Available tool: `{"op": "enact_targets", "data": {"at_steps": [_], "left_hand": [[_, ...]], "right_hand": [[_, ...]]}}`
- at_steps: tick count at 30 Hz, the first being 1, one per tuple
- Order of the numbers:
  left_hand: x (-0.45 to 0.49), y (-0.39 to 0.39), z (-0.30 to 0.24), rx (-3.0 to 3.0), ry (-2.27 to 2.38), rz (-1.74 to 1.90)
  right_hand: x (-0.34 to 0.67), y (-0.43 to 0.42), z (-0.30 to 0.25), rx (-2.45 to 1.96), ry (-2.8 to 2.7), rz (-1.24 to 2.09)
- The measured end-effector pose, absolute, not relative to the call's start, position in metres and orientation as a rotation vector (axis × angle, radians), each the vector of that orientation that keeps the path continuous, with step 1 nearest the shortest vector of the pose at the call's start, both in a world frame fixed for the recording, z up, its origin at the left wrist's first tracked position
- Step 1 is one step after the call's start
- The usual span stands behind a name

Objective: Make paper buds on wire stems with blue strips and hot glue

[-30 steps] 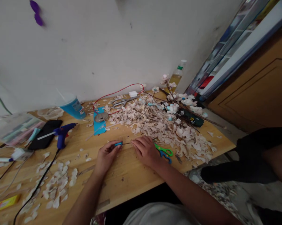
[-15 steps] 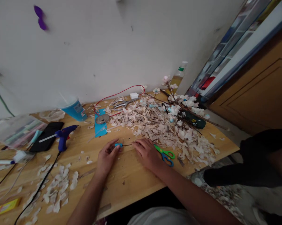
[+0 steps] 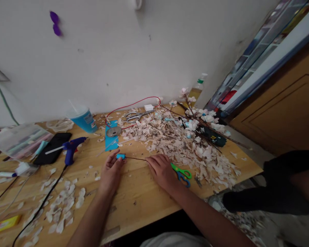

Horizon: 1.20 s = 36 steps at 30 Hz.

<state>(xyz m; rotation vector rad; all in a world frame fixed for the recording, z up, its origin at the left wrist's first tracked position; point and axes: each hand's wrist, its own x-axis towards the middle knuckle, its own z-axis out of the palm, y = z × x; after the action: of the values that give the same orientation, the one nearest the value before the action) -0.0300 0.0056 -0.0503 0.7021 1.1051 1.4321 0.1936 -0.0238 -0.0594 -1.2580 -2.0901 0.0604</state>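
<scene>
My left hand rests on the wooden table and pinches a small blue piece at the end of a thin dark stem. My right hand lies a little to the right, its fingertips closed on the stem's other end. The stem runs flat between both hands. Green and blue scissors lie just right of my right hand, partly under it.
A big heap of pale petals covers the table's far right, with flower branches and a bottle behind. A blue glue gun, black phone, blue cup, metal scissors and red wire lie further back. Another person's dark-clothed leg is at the right.
My left hand has slid left with the blue piece, so more of the stem shows between the hands. The camera has tilted slightly.
</scene>
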Motion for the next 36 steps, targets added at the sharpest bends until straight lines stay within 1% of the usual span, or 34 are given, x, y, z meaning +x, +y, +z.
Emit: {"op": "enact_targets", "data": {"at_steps": [9, 12, 16, 20, 24, 27, 30, 32, 36], "left_hand": [[-0.032, 0.005, -0.053, 0.689, 1.038, 1.354], [-0.033, 0.004, -0.051, 0.736, 0.992, 1.338], [-0.036, 0.005, -0.049, 0.629, 1.042, 1.323], [-0.043, 0.011, -0.055, 0.492, 1.069, 1.476], [-0.047, 0.012, -0.055, 0.525, 1.122, 1.504], [-0.046, 0.006, -0.051, 0.729, 1.207, 1.368], [-0.040, -0.003, -0.045, 0.907, 1.238, 1.209], [-0.034, -0.006, -0.041, 1.014, 1.236, 1.116], [-0.014, -0.013, -0.029, 1.269, 1.177, 0.976]], "right_hand": [[0.193, -0.024, -0.065, -1.168, -2.134, 0.138], [0.190, -0.024, -0.061, -1.165, -1.977, 0.218], [0.192, -0.032, -0.040, -1.140, -1.674, 0.359], [0.194, -0.040, -0.022, -1.144, -1.550, 0.458], [0.189, -0.039, -0.028, -1.220, -1.395, 0.732], [0.184, -0.037, -0.034, -1.241, -1.123, 1.123], [0.178, -0.039, -0.033, -1.164, -0.898, 1.487], [0.173, -0.043, -0.031, -1.101, -0.812, 1.607], [0.156, -0.059, -0.032, -1.021, -0.663, 1.700]]}}
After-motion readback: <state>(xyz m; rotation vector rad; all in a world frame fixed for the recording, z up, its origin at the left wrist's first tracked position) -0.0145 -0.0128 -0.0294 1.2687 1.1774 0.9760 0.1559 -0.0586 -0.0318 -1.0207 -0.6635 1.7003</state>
